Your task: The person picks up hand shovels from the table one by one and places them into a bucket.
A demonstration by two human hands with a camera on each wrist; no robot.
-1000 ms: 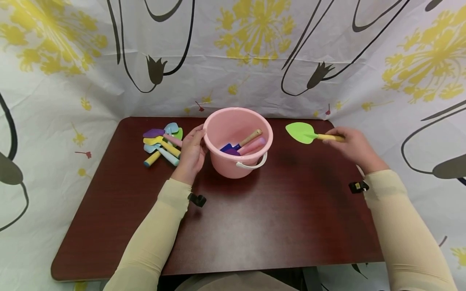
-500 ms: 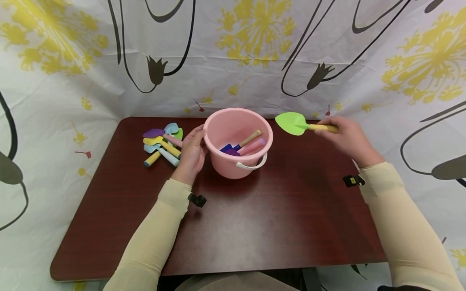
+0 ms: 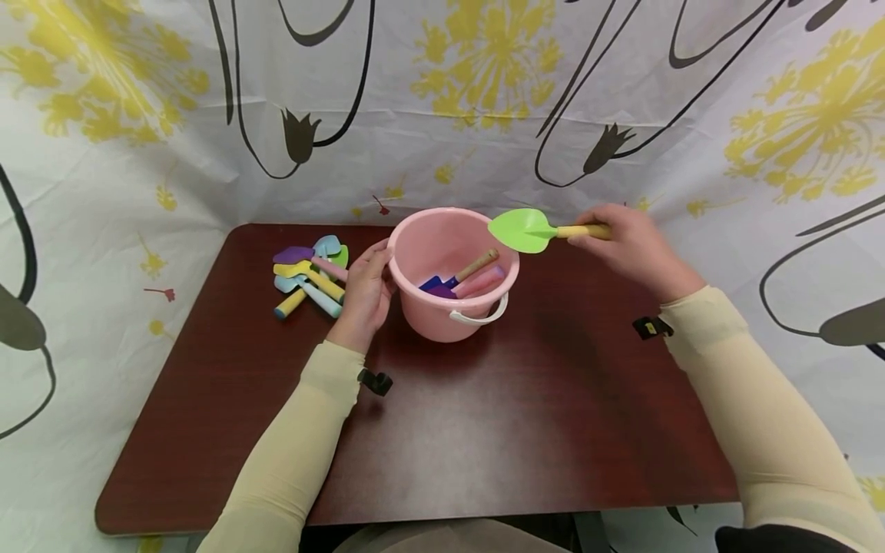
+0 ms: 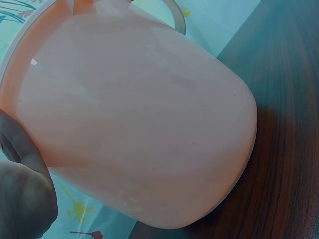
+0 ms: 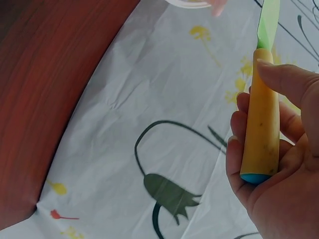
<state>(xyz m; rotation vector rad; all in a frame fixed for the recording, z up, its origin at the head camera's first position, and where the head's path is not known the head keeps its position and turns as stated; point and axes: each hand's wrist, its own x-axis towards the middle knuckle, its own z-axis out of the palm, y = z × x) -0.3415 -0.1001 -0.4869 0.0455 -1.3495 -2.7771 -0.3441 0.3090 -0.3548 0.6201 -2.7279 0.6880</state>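
Observation:
My right hand (image 3: pixel 628 247) grips the yellow handle of a green toy trowel (image 3: pixel 523 230). Its green blade is raised and overlaps the right rim of a pink bucket (image 3: pixel 442 319) in the head view. In the right wrist view, fingers and thumb wrap the yellow handle (image 5: pixel 261 119), which ends in a blue cap. My left hand (image 3: pixel 366 296) holds the bucket by the left side of its rim, thumb on the outside. Inside the bucket lie a blue trowel with a wooden handle (image 3: pixel 478 265) and a purple one with a pink handle (image 3: pixel 480 281).
Left of the bucket, a pile of several toy trowels and shovels (image 3: pixel 307 276) in purple, yellow, blue and green lies on the dark red-brown table (image 3: pixel 442 430). The bucket's white handle (image 3: pixel 480 316) hangs down in front. A patterned cloth (image 3: pixel 387 92) rises behind the table.
My right hand has moved left and slightly up with the green trowel, bringing its blade from right of the bucket to its rim. The left hand and bucket have stayed in place.

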